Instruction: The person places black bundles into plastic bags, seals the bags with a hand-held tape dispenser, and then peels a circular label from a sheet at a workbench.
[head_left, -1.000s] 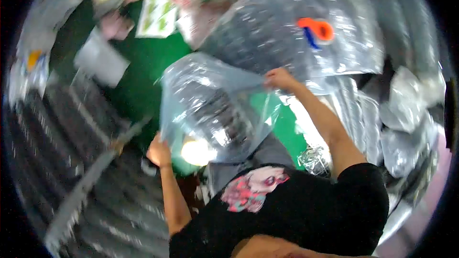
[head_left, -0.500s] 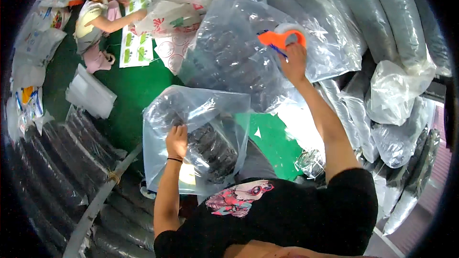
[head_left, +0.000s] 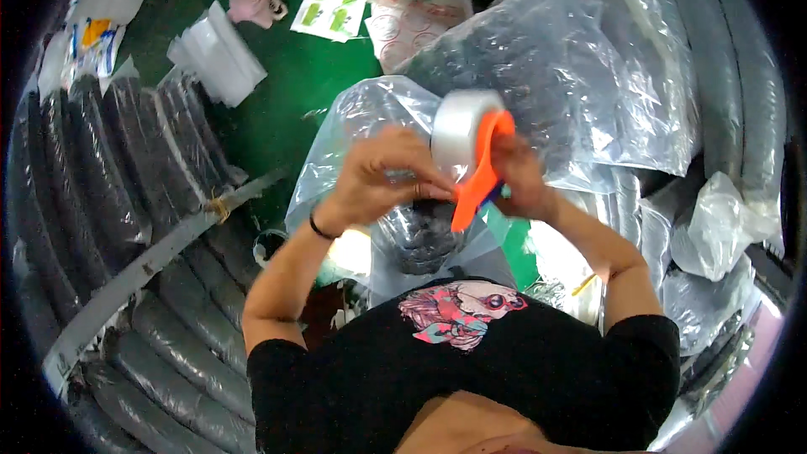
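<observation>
We have the orange tape dispenser (head_left: 481,170) up at chest height, right hand (head_left: 517,175) closed round its stiff, light handle, left hand (head_left: 388,176) pinching the slippery tape roll (head_left: 458,130) above the clear bag (head_left: 378,130).

There is just one view. The camera sits on the person's head and looks straight down over the black shirt (head_left: 471,370) at the floor. It is a round fisheye picture, so straight things bend near the dark rim. The left hand (head_left: 382,176) and the right hand (head_left: 517,176) are up close, near the middle. The green floor (head_left: 277,92) lies far below. The picture's left is the person's left.
</observation>
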Demonstrator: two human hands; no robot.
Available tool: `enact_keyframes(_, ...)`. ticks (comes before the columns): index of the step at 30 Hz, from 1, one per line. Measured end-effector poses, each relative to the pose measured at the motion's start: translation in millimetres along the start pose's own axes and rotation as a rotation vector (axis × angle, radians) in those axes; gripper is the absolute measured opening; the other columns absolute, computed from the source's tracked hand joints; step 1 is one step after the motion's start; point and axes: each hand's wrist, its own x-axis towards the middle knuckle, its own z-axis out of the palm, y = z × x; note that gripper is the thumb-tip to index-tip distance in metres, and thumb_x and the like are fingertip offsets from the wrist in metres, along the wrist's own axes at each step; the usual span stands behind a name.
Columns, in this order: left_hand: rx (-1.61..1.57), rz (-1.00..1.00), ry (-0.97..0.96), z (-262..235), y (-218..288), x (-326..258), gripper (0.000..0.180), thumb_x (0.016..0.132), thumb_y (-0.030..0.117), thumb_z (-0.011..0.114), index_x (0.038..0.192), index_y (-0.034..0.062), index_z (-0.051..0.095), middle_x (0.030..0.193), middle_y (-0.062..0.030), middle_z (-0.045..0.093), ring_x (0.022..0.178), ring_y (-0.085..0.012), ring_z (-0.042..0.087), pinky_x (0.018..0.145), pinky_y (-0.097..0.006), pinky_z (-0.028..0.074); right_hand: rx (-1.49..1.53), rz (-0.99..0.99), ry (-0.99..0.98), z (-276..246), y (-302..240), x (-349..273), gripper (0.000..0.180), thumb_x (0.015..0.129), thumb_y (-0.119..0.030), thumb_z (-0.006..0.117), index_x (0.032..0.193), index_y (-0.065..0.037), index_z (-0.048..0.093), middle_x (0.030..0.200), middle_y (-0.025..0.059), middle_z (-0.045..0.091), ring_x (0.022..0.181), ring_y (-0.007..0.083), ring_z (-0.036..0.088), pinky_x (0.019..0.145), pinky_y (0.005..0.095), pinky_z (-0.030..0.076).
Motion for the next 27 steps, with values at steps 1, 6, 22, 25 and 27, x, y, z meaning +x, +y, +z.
enact_keyframes(1, -0.247, -0.187, 0.127, 20, -15, -26, 0.013, 0.078, 0.004, 0.082, 0.089, 0.0034, 0.074, 0.086, -0.0052, 0.072, 0.085, -0.0168, 0.065, 0.081, -0.032, 0.049, 0.179, 0.059, -0.146, 7, -14, -11, 0.056, 0.058, -0.011, 0.076, 0.112, -0.004, 0.061, 0.125, 0.0198, 0.061, 0.121, 0.0415, 0.055, 0.108, 0.0538, 0.035)
enact_keyframes(6, -0.521, -0.51, 0.66, -19, -75, -57, 0.009, 0.094, 0.011, 0.069, 0.091, 0.0058, 0.062, 0.079, 0.0007, 0.059, 0.074, -0.0094, 0.055, 0.069, -0.023, 0.044, 1.075, 0.797, -0.224, 44, -117, -18, 0.045, 0.076, -0.035, 0.089, 0.099, -0.005, 0.064, 0.086, 0.0045, 0.063, 0.083, 0.0118, 0.06, 0.077, 0.0297, 0.048)
enact_keyframes(22, -0.1, -0.699, 0.41, 8, -74, -28, 0.018, 0.089, 0.012, 0.072, 0.1, -0.0014, 0.077, 0.082, -0.0038, 0.074, 0.076, -0.0092, 0.066, 0.067, -0.025, 0.051, 1.426, 0.9, -0.164, 33, -75, -2, 0.072, 0.074, -0.013, 0.088, 0.133, 0.0, 0.049, 0.117, 0.0109, 0.064, 0.102, 0.0178, 0.066, 0.089, 0.0334, 0.052)
enact_keyframes(25, 0.318, -0.368, 0.615, -71, -140, 30, 0.014, 0.088, 0.009, 0.067, 0.096, 0.002, 0.077, 0.073, -0.0052, 0.073, 0.066, -0.0078, 0.064, 0.062, -0.026, 0.05, 1.547, 1.023, -0.3, 19, -83, 11, 0.066, 0.078, -0.028, 0.088, 0.129, -0.001, 0.056, 0.102, 0.0044, 0.068, 0.089, 0.0132, 0.066, 0.081, 0.0315, 0.054)
enact_keyframes(27, 0.448, -0.475, 0.659, -130, -182, 57, 0.014, 0.088, 0.008, 0.067, 0.095, 0.0027, 0.078, 0.073, -0.0051, 0.073, 0.064, -0.0089, 0.064, 0.059, -0.026, 0.049, 1.554, 1.147, -0.235, 27, -97, 12, 0.062, 0.081, -0.03, 0.085, 0.128, 0.0, 0.057, 0.102, 0.0048, 0.068, 0.087, 0.0128, 0.066, 0.079, 0.0302, 0.054)
